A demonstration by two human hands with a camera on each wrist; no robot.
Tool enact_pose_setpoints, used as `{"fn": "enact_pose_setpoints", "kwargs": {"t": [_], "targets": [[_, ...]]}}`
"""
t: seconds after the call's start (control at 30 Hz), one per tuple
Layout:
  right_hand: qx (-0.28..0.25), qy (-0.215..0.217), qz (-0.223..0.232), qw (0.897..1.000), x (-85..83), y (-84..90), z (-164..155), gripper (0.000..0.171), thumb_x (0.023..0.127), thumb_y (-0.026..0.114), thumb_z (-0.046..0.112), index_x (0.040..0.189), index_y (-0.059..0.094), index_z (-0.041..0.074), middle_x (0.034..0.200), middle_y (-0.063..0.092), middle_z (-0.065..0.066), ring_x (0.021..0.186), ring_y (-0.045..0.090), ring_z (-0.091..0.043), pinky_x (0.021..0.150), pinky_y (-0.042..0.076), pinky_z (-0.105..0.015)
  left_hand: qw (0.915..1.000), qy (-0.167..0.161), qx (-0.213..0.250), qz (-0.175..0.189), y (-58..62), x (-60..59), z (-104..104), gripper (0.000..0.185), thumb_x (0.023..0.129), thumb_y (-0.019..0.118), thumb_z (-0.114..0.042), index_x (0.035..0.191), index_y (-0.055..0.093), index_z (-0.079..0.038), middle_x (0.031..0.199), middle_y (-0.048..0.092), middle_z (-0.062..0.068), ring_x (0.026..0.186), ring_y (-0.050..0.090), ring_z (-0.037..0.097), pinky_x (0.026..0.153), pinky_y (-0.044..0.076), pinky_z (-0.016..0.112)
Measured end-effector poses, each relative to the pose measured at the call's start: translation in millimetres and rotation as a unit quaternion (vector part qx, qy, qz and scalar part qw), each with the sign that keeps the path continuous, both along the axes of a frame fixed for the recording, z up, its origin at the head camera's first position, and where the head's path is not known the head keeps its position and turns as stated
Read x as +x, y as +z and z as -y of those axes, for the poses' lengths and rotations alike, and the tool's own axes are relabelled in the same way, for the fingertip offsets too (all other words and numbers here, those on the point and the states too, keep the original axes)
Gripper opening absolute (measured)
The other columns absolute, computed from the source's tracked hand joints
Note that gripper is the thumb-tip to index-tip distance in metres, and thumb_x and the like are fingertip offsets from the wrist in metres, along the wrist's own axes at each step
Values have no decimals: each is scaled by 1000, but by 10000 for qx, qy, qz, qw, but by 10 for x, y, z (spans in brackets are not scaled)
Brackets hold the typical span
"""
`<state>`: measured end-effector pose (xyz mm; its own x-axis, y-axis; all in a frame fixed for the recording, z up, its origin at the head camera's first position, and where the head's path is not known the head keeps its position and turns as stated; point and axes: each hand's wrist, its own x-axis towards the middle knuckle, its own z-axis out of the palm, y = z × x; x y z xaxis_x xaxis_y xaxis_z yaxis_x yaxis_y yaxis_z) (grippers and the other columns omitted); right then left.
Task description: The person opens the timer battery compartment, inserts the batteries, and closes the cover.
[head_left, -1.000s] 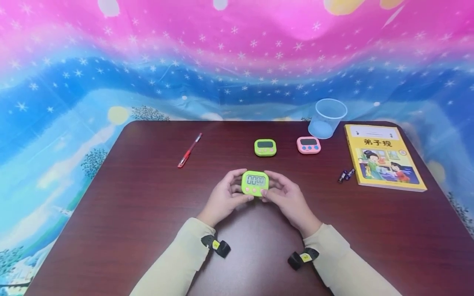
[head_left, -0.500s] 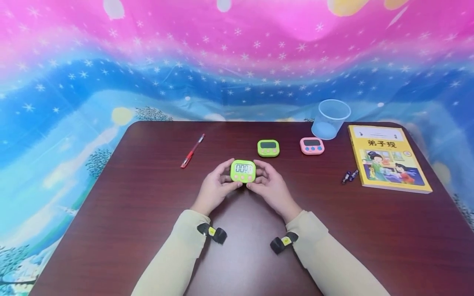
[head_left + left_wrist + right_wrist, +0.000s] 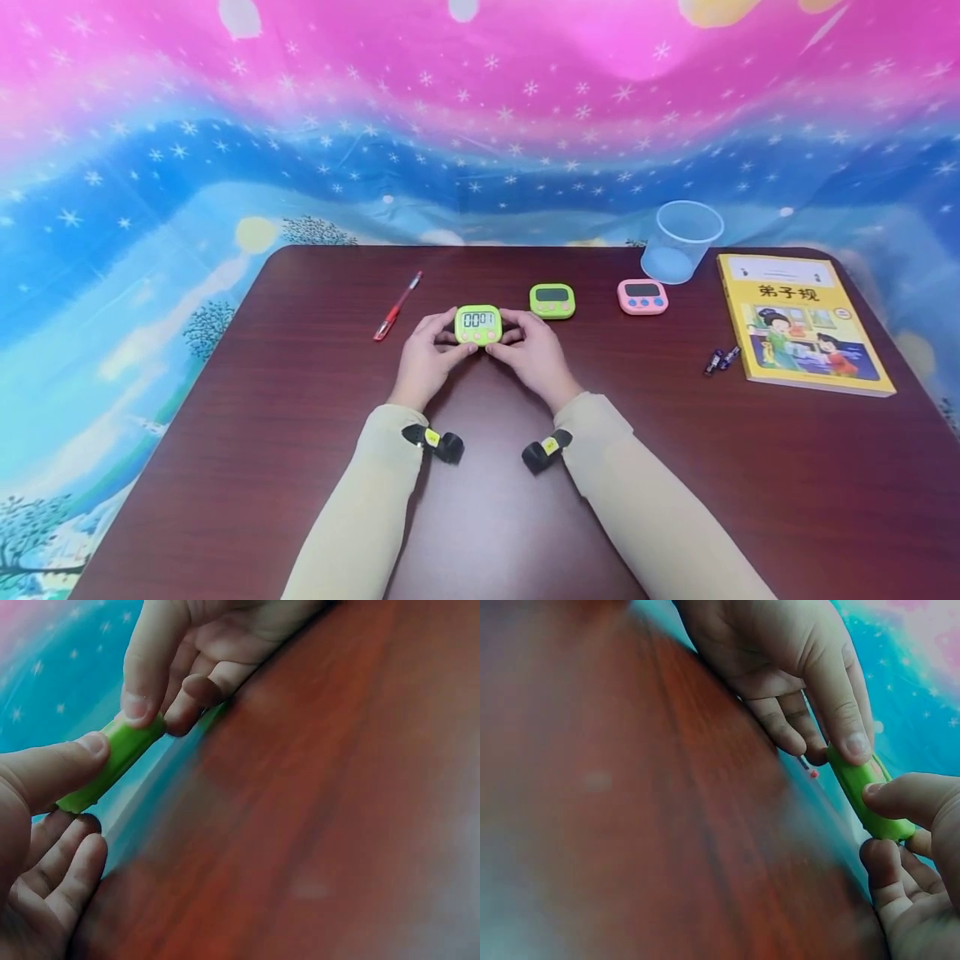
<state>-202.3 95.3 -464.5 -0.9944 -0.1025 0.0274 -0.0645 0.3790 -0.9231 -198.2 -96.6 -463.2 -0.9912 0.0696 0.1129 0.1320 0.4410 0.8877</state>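
Note:
A green digital timer (image 3: 478, 326) with a lit display reading 00 01 and pink buttons faces the head camera, held between both hands. My left hand (image 3: 427, 358) pinches its left side, thumb at the lower edge and fingers at the top corner. On the opposite side my right hand (image 3: 536, 354) grips it the same way. Both wrist views show the thumbs pressed along the edge of the green timer (image 3: 124, 761). A second green timer (image 3: 552, 301) with a blank screen lies just beyond the right hand's fingers.
A pink timer (image 3: 642, 297) lies farther right, before a clear plastic cup (image 3: 681, 242). A yellow book (image 3: 806, 325) lies at the right, two small batteries (image 3: 722, 361) beside it. A red pen (image 3: 398, 307) lies left of the hands on the dark wooden table (image 3: 262, 400).
Both hands have carried the timer forward and to the left, away from the body. Its display went from 00 00 to 00 01, and the right thumb has left the button for the lower edge.

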Motion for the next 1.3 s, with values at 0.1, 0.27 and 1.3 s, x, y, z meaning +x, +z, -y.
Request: {"fn": "enact_pose_setpoints", "kwargs": {"t": [0.1,0.27,1.3], "targets": [[168,-60,54,9998,-84,21,40,59,86,81,15,140,57,9,122,60,-5,95,64,-18,78,57,-31,9998,126,-103,72,2,-104,25,65,84,83,-15,143,56,-8,130,60,6,100,68,20,86,59,29],[270,-140,27,9995,-244,72,82,58,86,81,15,138,58,6,121,60,-6,93,63,-18,79,57,-31,9996,260,-131,51,17,-270,36,61,84,83,-16,140,59,-9,127,62,5,101,69,19,87,59,28],[585,-24,373,9976,-482,65,168,52,93,73,19,141,56,6,126,56,-7,102,65,-17,89,56,-32,9902,1100,-835,215,-24,-464,-26,45,90,79,-22,131,67,-12,118,64,6,96,69,16,83,58,32]]}}
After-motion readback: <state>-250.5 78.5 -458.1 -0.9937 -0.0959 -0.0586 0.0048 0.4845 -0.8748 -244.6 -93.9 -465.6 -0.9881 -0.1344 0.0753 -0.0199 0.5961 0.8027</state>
